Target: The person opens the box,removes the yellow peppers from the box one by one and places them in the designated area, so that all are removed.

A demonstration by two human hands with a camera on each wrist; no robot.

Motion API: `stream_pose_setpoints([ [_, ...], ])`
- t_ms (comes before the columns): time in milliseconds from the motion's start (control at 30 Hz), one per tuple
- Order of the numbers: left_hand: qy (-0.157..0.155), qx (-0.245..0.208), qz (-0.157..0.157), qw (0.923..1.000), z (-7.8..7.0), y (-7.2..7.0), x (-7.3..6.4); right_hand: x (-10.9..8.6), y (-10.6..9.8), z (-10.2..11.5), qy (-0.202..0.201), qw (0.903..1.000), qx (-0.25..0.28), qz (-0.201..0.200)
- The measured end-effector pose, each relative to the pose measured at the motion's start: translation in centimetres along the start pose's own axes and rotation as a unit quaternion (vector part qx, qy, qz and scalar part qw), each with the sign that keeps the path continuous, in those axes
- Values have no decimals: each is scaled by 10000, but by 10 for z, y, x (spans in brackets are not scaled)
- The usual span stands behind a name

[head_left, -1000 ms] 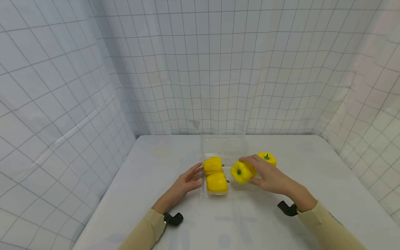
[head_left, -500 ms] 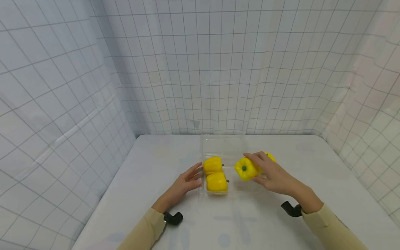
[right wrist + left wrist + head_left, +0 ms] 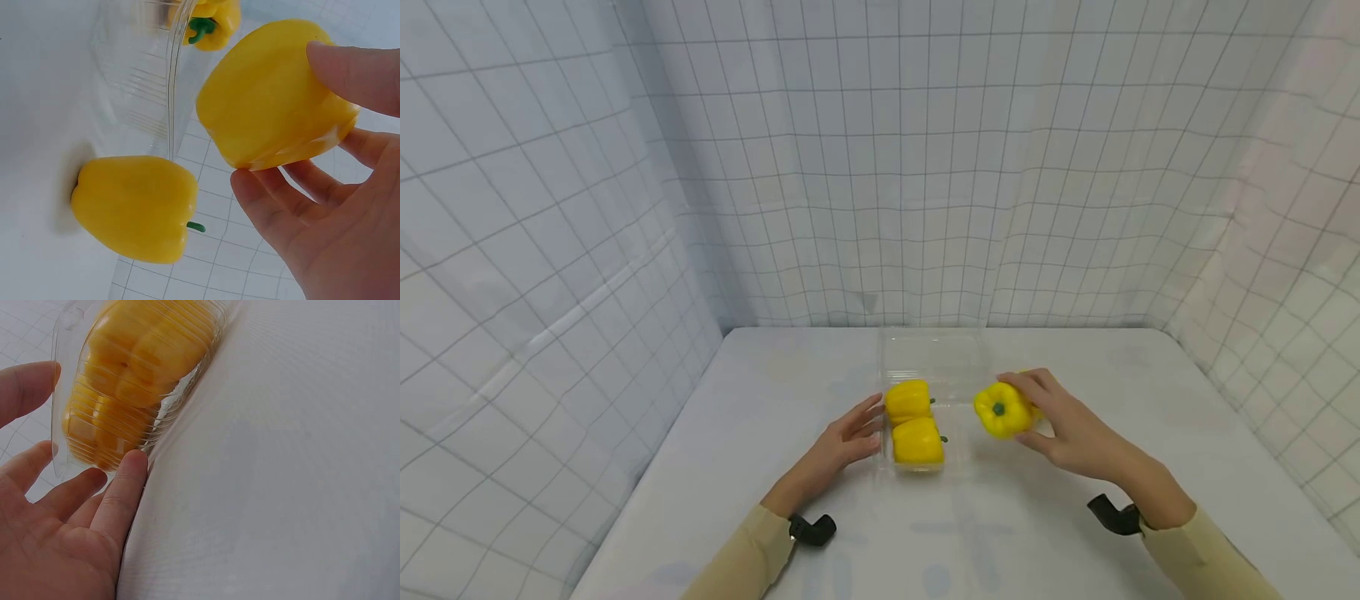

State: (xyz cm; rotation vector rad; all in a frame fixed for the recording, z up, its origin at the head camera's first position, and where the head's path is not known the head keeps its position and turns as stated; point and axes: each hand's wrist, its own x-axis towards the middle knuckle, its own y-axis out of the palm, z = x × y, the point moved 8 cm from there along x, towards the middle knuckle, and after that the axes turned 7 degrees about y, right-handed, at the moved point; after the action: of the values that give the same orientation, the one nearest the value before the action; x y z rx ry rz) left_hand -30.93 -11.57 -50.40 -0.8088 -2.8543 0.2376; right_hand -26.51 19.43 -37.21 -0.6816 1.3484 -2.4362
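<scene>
My right hand [image 3: 1075,437] grips a yellow bell pepper [image 3: 1002,410], its green stem end turned left in the head view. It hangs by the right side of a clear plastic clamshell box [image 3: 958,450]. Inside the box's left half sit two yellow bell peppers, a rear one [image 3: 907,402] and a front one [image 3: 919,442]. Another pepper [image 3: 134,209] stands upright on the table beside the box in the right wrist view; my right hand mostly hides it from the head camera. My left hand [image 3: 838,446] rests with relaxed fingers at the box's left wall.
The box's lid [image 3: 934,354] lies folded back toward the rear. White table [image 3: 760,375] surrounds the box, and grid-patterned curtains [image 3: 925,167] close off the back and both sides. Each wrist wears a black camera mount [image 3: 812,530].
My right hand has drawn the gripped pepper rightward, away from the middle of the box, and it now covers most of the pepper behind it. My left hand stays in place.
</scene>
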Motion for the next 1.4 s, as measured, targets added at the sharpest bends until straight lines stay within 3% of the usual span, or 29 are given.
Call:
stream_pose_setpoints([
  [500,-11,-1,-49,10000,-2,2,-2,-20,-6,-16,130,9986,503,-85],
  [1067,-13,-23,10,10000,-2,1,-3,-40,-9,-35,408,9964,679,-287],
  [1400,-31,4,-7,10000,-2,1,-3,-51,-3,-51,654,9916,1082,-282],
])
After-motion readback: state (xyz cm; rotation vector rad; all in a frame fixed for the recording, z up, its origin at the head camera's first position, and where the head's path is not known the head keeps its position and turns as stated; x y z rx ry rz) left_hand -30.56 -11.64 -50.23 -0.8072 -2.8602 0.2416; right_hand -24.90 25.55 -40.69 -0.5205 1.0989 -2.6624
